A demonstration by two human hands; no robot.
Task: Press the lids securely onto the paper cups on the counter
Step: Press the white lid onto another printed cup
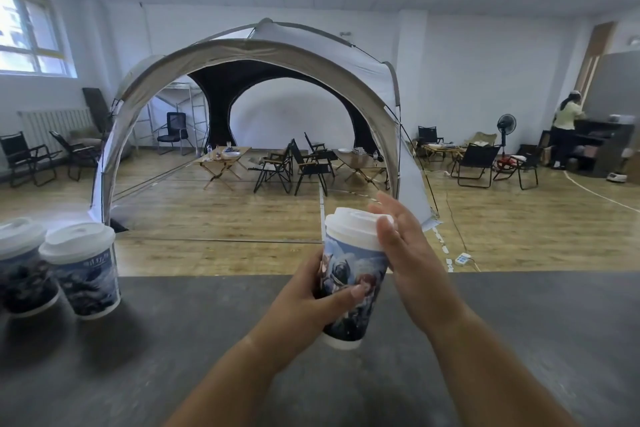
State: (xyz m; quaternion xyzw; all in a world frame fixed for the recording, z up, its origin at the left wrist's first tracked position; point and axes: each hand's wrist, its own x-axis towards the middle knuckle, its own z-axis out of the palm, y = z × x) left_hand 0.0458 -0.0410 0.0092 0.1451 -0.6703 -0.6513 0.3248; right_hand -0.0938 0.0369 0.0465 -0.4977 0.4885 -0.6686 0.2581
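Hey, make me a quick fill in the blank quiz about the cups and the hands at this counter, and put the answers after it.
1. The left hand grips the printed cup around its middle, and the cup's lid is ____ in colour.
2. The right hand is beside that lid, its fingers ____ rather than curled.
3. ____ other lidded cups stand on the counter, off to the left.
Answers: white; straight; two.

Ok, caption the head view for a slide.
Left hand grips a lidded paper cup while right hand touches its lid.
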